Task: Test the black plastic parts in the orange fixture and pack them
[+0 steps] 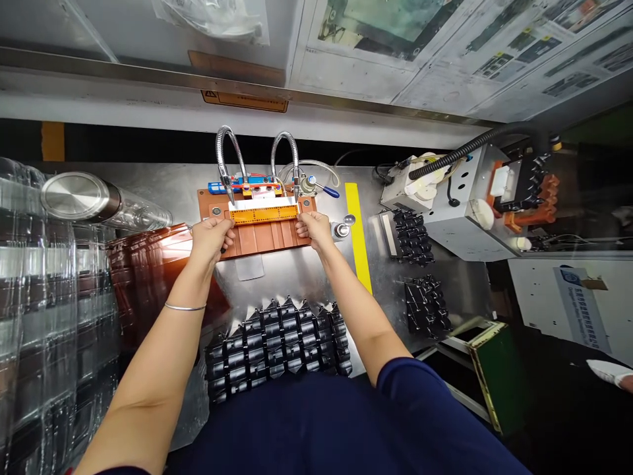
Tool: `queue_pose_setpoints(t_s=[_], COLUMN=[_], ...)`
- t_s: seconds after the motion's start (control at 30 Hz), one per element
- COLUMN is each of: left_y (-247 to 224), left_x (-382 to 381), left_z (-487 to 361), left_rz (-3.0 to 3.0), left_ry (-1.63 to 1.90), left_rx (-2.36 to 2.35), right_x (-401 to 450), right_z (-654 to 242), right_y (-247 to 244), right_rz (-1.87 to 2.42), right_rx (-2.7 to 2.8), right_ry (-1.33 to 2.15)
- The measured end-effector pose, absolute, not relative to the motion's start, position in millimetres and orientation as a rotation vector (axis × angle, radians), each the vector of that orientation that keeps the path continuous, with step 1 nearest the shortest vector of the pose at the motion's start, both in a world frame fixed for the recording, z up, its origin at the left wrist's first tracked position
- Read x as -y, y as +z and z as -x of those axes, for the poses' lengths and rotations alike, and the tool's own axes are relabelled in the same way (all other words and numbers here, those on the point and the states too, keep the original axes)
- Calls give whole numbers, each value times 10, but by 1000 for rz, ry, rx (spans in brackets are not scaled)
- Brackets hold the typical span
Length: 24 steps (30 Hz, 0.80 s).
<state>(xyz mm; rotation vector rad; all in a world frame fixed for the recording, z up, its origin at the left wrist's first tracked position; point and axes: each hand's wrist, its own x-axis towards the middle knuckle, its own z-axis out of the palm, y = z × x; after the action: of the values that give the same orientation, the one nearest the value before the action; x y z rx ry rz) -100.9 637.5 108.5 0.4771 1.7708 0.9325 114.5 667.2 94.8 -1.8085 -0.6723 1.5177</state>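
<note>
An orange strip (264, 215) with rows of small dark marks stretches between my two hands over a brown fixture block (262, 241). My left hand (211, 236) pinches the strip's left end, and a small dark item shows below those fingers. At the other end, my right hand (315, 229) has its thumb and fingertips closed on the strip. A white bar (262, 204) lies along the strip's far edge. Two bent metal hoses (226, 142) arch down towards the fixture from behind. A blue-handled lever (330, 192) sits at the fixture's back right.
Rows of black moulded parts (277, 346) lie close to my body. A steel-lidded bottle (79, 196), amber sheets (148, 270) and stacked clear trays (44, 297) are on the left. Right of a yellow tape strip (358, 237) are more black parts (414, 236) and a grey machine (465, 204).
</note>
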Motion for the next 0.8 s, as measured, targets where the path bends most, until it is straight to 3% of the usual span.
queue_pose_setpoints(t_s=[0.33, 0.53, 0.67, 0.8], left_y=[1109, 1150, 1212, 1238], left_x=[-6395, -6248, -6018, -5732], left_z=[1122, 1210, 1227, 1244], left_rz=[-359, -405, -424, -507], left_ry=[844, 910, 981, 972], left_rx=[-1670, -1517, -1543, -1583], right_x=[-6479, -4862, -3724, -3459], right_z=[-1468, -2322, -2516, -2608], right_y=[1012, 1068, 910, 915], right_rz=[1817, 1948, 1980, 2013], right_rx=[732, 1093, 1145, 1012], right_ry=[1615, 1206, 1454, 1496])
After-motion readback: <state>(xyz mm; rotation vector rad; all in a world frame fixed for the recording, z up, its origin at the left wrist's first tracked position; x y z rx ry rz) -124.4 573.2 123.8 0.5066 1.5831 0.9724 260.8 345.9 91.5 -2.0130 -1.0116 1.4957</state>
